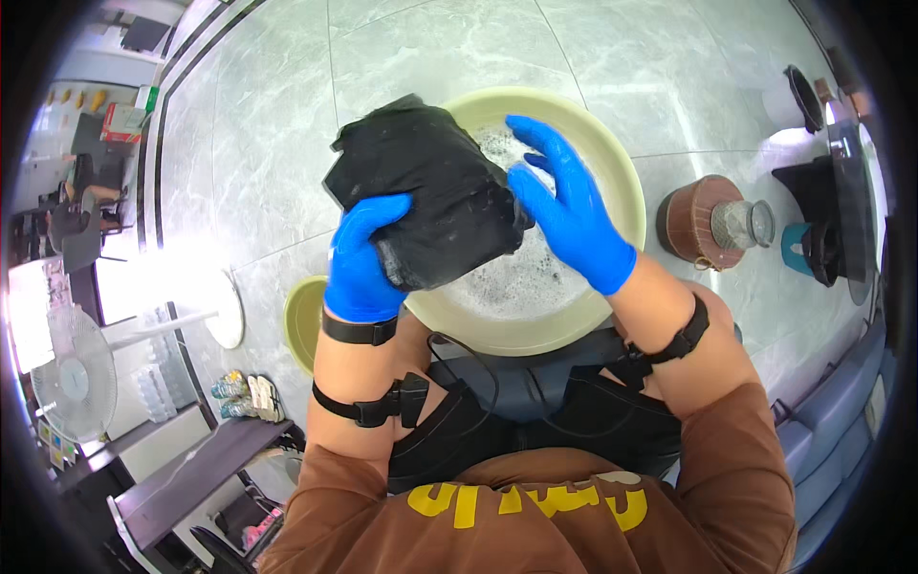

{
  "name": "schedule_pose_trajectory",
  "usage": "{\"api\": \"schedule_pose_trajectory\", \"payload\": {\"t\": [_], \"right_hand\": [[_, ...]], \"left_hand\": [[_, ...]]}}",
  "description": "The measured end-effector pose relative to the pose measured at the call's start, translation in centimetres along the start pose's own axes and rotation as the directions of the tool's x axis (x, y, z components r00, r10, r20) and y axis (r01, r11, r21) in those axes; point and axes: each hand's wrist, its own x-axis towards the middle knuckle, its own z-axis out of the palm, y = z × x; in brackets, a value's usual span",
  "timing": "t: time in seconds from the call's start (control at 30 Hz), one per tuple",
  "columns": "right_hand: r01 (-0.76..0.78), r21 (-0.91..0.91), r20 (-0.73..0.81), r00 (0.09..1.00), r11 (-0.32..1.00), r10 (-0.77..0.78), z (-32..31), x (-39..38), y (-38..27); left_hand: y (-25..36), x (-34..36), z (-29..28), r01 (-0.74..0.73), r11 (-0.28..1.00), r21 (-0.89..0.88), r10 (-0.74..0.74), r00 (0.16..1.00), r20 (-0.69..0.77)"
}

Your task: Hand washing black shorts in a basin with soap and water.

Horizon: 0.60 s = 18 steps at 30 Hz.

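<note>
Brown short-sleeved shirt fabric with yellow lettering (545, 550) fills the near foreground. Beyond it sits a wide, round, pale green basin (623, 177), with cloudy, foam-flecked water (516, 292) inside it. Overlapping the basin's left rim in view is a thick, folded bundle of black cloth (430, 182), held up between the hands, its slightly longer axis slanting from upper left to lower right. It lies up and to the right of the blue-gloved left hand (368, 268), the nearer one, which is clamped on its lower-left edge, thumb on top. The blue-gloved right hand (579, 220) has its fingers spread apart at the bundle's right edge; whether they touch it, I cannot tell.
</note>
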Motion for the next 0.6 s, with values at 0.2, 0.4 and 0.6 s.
{"api": "schedule_pose_trajectory", "payload": {"t": [0.2, 0.4, 0.6], "right_hand": [[0.321, -0.233, 0.224, 0.936, 0.918, -0.271, 2.6, -0.8, -2.1], [-0.196, 0.157, 0.096, 0.978, 0.968, 0.183, 0.6, 0.1, -2.0], [-0.061, 0.386, -0.078, 0.992, 0.92, 0.098, 1.3, 1.2, -2.4]], "left_hand": [[-1.4, 1.2, -0.2, -0.013, 0.992, 0.124, 0.015, 1.0, -0.016], [-0.1, 1.5, -1.0, 0.121, 0.993, 0.013, -0.12, 0.964, 0.235], [-3.6, 1.8, -2.8, 0.144, 0.983, 0.116, -0.099, 0.94, -0.327]]}}
